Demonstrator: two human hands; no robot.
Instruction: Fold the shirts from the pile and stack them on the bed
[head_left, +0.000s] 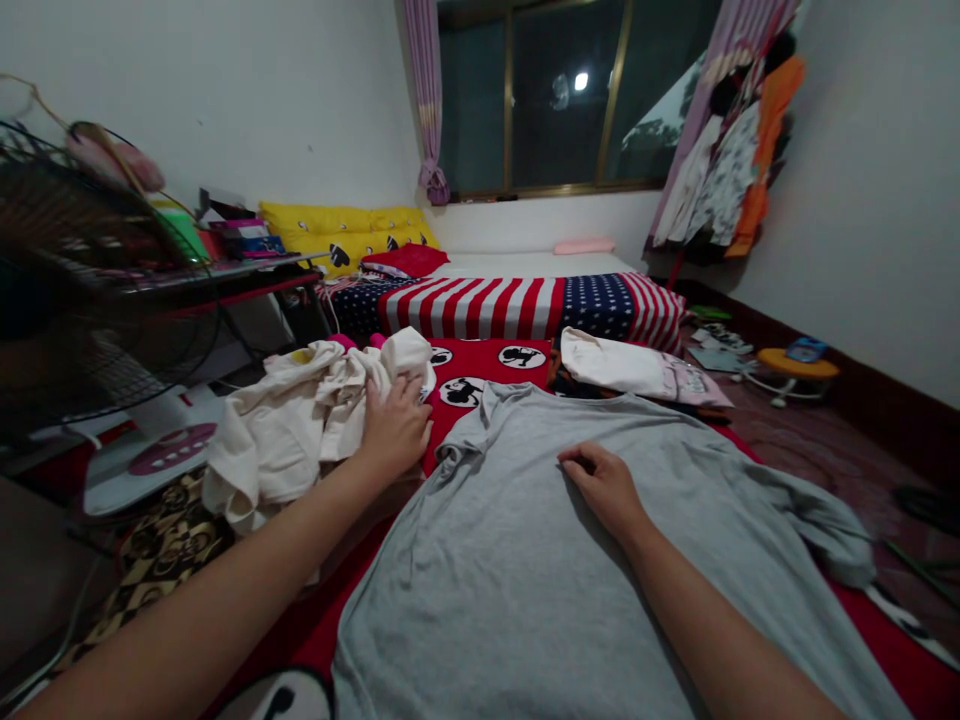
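Observation:
A grey long-sleeved shirt [540, 540] lies spread face up, its neckline at the far end and one sleeve bunched at the right. Above its upper middle is my right hand [606, 490], fingers curled and close together, with no cloth visibly pulled up in them. My left hand [396, 425] rests with fingers apart on a rumpled heap of off-white clothes [277, 430] left of the shirt. Underneath is a red cover [480, 360] with black-and-white round prints.
Folded clothes [630, 365] lie beyond the shirt's right shoulder. A fan [67, 290] stands close at left, near a cluttered table [255, 265]. Behind is a bed with a flag-patterned blanket [480, 305]. A small yellow stool [799, 363] is on the floor at right.

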